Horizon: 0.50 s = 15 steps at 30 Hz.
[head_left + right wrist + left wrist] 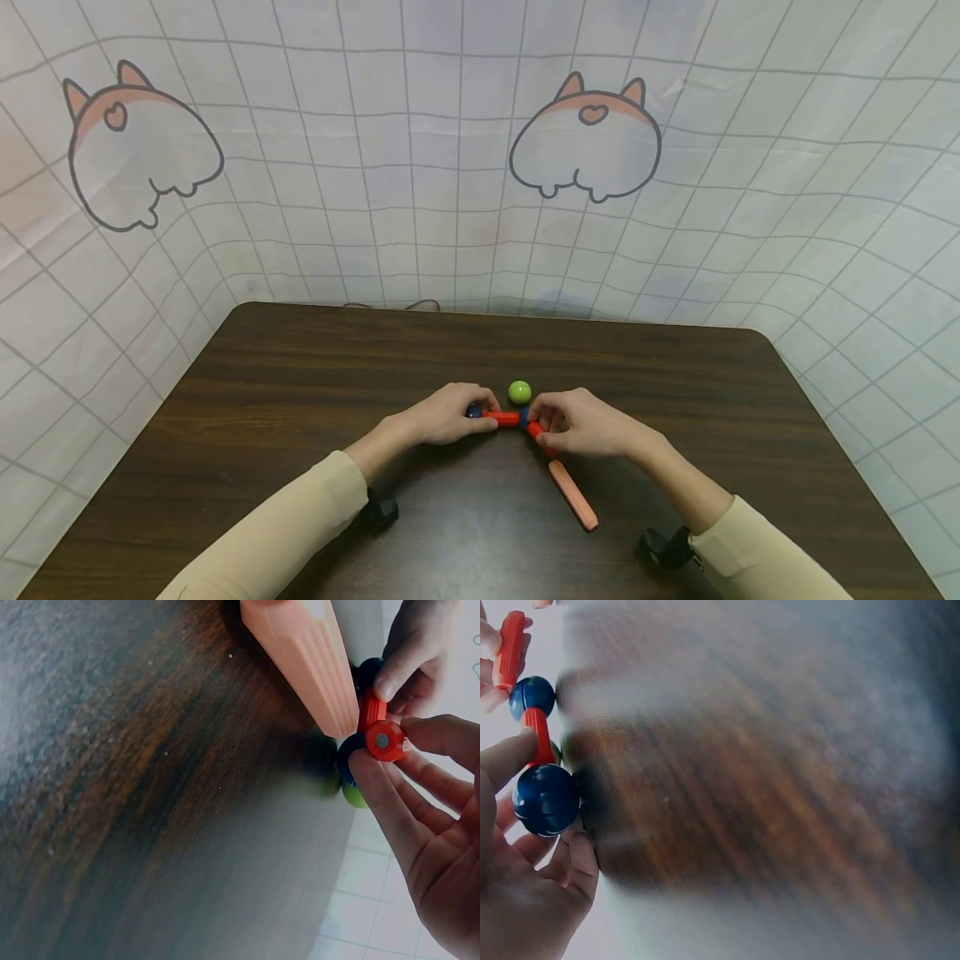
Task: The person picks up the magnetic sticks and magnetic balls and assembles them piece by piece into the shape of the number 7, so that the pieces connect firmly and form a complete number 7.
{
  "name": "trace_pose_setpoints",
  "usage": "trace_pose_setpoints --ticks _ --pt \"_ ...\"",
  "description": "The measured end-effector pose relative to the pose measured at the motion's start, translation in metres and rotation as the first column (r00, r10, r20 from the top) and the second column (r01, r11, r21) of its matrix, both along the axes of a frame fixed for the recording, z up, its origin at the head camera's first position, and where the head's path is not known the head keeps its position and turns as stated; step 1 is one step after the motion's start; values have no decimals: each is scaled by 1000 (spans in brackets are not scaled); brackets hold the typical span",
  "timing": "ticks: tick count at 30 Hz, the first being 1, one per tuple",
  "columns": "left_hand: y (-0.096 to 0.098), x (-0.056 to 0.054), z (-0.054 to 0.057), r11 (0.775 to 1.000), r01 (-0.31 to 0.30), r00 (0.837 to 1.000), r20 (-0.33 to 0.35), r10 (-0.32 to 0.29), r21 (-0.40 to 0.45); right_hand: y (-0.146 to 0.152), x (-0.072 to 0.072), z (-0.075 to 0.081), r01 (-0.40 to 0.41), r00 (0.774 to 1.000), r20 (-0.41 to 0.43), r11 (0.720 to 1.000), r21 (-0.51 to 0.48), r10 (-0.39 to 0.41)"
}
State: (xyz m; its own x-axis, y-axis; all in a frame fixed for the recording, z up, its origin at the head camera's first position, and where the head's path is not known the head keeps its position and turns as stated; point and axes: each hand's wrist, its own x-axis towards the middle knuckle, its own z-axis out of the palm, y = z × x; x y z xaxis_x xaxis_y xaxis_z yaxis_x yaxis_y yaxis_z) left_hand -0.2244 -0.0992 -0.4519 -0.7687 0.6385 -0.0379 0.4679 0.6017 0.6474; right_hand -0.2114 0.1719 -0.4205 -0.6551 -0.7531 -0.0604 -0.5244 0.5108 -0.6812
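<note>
Two blue balls joined by a red rod (504,418) lie between the hands. My left hand (452,413) pinches this rod near the left blue ball (546,800), which sits close to its palm. From the other blue ball (533,697) a second red rod (510,649) slants toward the near right. My right hand (588,423) grips that rod between thumb and fingers. In the right wrist view its free end shows a silver disc (382,740). Just behind the joined pieces is a green ball (519,392).
A salmon-coloured rod (573,496) lies on the dark wooden table (300,358), just nearer than the right hand. White grid-patterned cloth (450,167) hangs behind and beside the table. A black strap device (667,547) is on the right wrist, another (381,511) on the left.
</note>
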Motion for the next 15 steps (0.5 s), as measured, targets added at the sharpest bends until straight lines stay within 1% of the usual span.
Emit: trace_pose_setpoints --ticks 6,15 --pt "0 0 -1 1000 -4 1000 -4 4 -3 0 0 1 7 1000 -6 1000 6 -7" --pt "0 1 -1 1000 -17 1000 24 16 8 2 0 0 8 1000 -12 1000 5 -8"
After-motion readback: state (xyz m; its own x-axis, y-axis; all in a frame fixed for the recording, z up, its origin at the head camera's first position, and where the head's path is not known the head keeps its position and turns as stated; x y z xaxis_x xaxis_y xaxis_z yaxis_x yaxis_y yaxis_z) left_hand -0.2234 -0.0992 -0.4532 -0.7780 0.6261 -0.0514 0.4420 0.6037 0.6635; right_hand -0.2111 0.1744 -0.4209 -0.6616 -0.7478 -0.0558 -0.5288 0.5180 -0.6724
